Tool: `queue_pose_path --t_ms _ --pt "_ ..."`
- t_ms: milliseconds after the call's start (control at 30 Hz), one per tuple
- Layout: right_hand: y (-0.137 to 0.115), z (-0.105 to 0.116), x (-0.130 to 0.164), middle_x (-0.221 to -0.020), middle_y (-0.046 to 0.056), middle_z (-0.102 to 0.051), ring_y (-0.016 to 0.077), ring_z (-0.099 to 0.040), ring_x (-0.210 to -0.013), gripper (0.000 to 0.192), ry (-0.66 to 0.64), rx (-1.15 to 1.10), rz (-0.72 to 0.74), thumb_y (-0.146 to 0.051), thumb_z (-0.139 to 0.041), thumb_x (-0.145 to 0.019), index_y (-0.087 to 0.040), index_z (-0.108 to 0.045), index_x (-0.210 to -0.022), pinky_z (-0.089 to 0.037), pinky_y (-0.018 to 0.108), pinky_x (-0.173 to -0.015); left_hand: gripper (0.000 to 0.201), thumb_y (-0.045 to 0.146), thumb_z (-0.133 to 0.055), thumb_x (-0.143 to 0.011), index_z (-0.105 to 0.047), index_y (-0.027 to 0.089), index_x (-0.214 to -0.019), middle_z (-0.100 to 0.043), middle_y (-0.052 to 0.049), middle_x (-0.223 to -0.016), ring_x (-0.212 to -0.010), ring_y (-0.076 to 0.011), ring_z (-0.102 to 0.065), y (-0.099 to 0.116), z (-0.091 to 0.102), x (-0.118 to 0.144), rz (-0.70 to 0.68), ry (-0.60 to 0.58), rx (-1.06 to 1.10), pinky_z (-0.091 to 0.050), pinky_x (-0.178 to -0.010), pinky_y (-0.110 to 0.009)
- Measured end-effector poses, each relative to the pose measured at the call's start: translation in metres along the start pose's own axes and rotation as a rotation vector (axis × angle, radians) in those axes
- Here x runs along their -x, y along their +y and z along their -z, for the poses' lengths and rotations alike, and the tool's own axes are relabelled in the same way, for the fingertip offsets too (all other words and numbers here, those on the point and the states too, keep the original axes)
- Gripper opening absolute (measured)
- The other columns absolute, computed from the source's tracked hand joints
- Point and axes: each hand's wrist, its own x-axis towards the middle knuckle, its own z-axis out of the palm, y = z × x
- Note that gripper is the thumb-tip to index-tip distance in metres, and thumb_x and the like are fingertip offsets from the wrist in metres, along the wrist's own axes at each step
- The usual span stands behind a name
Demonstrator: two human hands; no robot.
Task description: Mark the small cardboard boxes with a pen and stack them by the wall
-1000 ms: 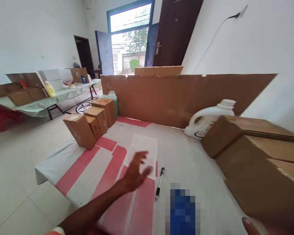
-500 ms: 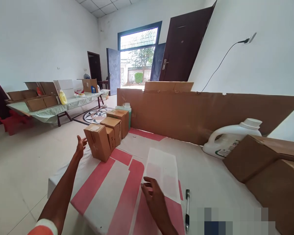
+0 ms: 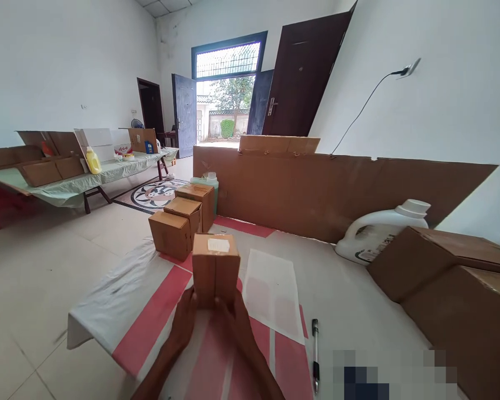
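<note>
Both hands, left grip (image 3: 185,319) & right grip (image 3: 233,316), closed round small cardboard box (image 3: 215,266), upright on table (image 3: 345,303), paper sheet (image 3: 273,291) just beside.

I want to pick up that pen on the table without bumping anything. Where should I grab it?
Pinch the pen around the middle of its barrel, coming straight down from above. It lies flat and long on the table, pointing away from you, so a grip across its thin sides should hold best. The paper sheet lies close on one side, so keep your fingers narrow.
</note>
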Motion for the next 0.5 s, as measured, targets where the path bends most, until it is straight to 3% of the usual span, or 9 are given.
queue_pose_path --t_ms 133,267,367,500 --pt "-0.003 0.048 0.071 -0.128 0.013 -0.072 0.0406 -0.064 -0.125 0.058 0.181 0.048 -0.04 -0.059 -0.067 -0.088 -0.029 -0.063 -0.137 -0.057 0.054 -0.097 0.059 0.068 -0.048 -0.099 -0.067 0.026 -0.135 -0.07 -0.014 -0.132 -0.121 -0.0338 -0.065 0.008 -0.029 0.064 -0.026 -0.159 -0.035 -0.05 -0.108 -0.051" --pt "-0.017 0.082 0.115 -0.111 0.013 -0.078 0.039 -0.073 -0.104 0.051 0.327 0.162 -0.18 -0.067 -0.064 -0.088 -0.025 -0.072 -0.116 -0.059 0.052 -0.087 0.062 0.065 -0.043 -0.101 -0.058 0.029 -0.149 -0.061 -0.014 -0.146 -0.135 -0.0336 -0.057 0.009 -0.04 0.109 -0.092 -0.263 -0.095 -0.046 -0.116 -0.05" --pt "-0.025 0.094 0.131 -0.115 0.013 -0.077 0.0377 -0.072 -0.108 0.057 0.372 0.207 -0.193 -0.07 -0.058 -0.091 -0.022 -0.072 -0.118 -0.058 0.049 -0.089 0.063 0.065 -0.045 -0.1 -0.058 0.027 -0.149 -0.06 -0.014 -0.146 -0.139 -0.0344 -0.054 0.008 -0.042 0.122 -0.158 -0.296 -0.177 -0.043 -0.119 -0.051" --pt "-0.017 0.091 0.141 -0.119 0.016 -0.075 0.0361 -0.07 -0.111 0.056 0.4 0.252 -0.14 -0.069 -0.051 -0.096 -0.021 -0.071 -0.116 -0.056 0.047 -0.097 0.061 0.061 -0.045 -0.101 -0.059 0.022 -0.146 -0.063 -0.016 -0.133 -0.129 -0.0333 -0.06 0.01 -0.045 0.12 -0.22 -0.309 -0.25 -0.047 -0.114 -0.052"
